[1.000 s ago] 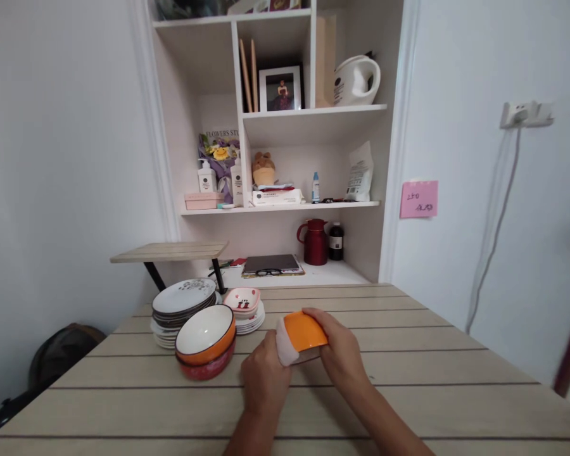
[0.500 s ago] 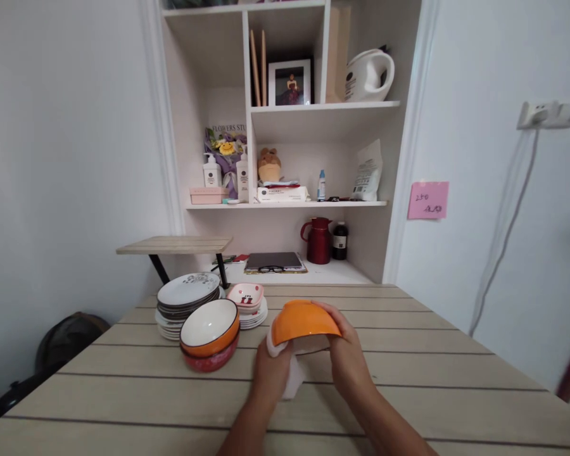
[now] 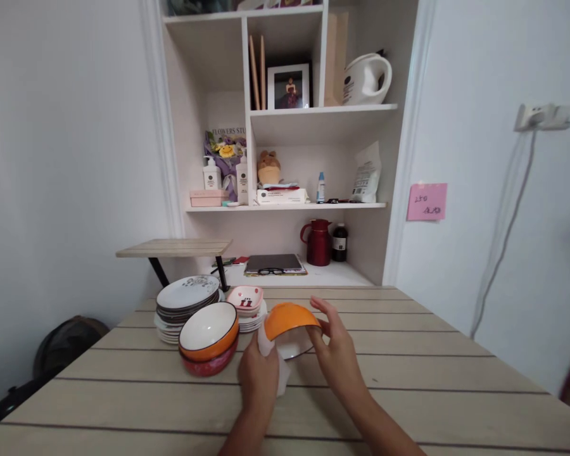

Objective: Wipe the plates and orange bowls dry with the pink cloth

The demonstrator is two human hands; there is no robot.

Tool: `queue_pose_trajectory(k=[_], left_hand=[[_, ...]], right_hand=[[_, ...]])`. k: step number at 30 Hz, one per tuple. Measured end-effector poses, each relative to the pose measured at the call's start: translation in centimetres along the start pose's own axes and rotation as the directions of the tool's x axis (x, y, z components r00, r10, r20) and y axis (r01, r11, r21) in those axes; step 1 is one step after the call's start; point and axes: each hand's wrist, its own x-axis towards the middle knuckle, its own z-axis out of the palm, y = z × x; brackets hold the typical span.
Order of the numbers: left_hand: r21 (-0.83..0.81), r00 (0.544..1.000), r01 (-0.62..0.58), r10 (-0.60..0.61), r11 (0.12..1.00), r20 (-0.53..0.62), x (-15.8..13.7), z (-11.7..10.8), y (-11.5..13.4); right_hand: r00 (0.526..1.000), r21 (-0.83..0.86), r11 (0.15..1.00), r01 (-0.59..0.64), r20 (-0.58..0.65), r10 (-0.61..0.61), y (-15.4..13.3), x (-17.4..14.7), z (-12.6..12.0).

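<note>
An orange bowl (image 3: 289, 318) with a white inside and dark rim is tilted above the table, its opening facing down and towards me. My left hand (image 3: 260, 373) grips its left side through a thin white cloth (image 3: 282, 378), which hangs below the fingers. At the right rim, my right hand (image 3: 335, 345) has its fingers spread, the upper ones lifted off the bowl and the lower ones close to the rim; contact there is hard to make out. To the left, another orange bowl (image 3: 209, 330) is nested in a red bowl (image 3: 213, 365).
A stack of plates (image 3: 189, 292) stands behind the nested bowls. Small square dishes (image 3: 246, 299) rest on white saucers (image 3: 254, 323) beside it. A small raised wooden shelf (image 3: 173, 247) overhangs the back left. Beyond the table are a red jug (image 3: 318, 244) and a laptop (image 3: 273, 262).
The orange bowl has shifted slightly left and turned, showing more of its white inside. My right fingers have loosened and spread from its rim. My left hand with the cloth has moved a little left.
</note>
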Motion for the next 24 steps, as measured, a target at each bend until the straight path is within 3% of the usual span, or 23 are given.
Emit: queue_pose_trajectory(k=[2, 4, 8, 12, 20, 24], left_hand=[[0.230, 0.993, -0.105, 0.091, 0.967, 0.069, -0.4, -0.5, 0.3], [0.359, 0.977, -0.205, 0.166, 0.911, 0.136, -0.9, -0.7, 0.6], [0.411, 0.944, -0.327, 0.271, 0.851, 0.188, -1.3, -0.7, 0.8], [0.421, 0.941, -0.332, 0.266, 0.844, 0.209, -1.2, -0.5, 0.9], [0.268, 0.943, -0.273, 0.203, 0.924, 0.263, -0.8, -0.3, 0.7], [-0.068, 0.948, -0.139, 0.152, 0.988, 0.280, -0.4, 0.4, 0.1]], right_hand=[[0.998, -0.095, 0.994, 0.054, 0.037, -0.050, 0.0, 0.3, -0.7], [0.993, -0.185, 0.979, 0.087, 0.096, -0.070, 0.2, 0.5, -1.3], [0.988, -0.263, 0.960, 0.093, 0.145, -0.056, 0.9, 0.6, -1.9], [0.994, -0.180, 0.984, 0.000, 0.109, 0.020, 1.3, 0.6, -1.9], [0.989, 0.034, 0.990, -0.136, 0.060, 0.134, 2.7, 0.7, -1.4], [0.980, 0.189, 0.962, -0.197, 0.027, 0.195, 2.4, 0.6, -1.0]])
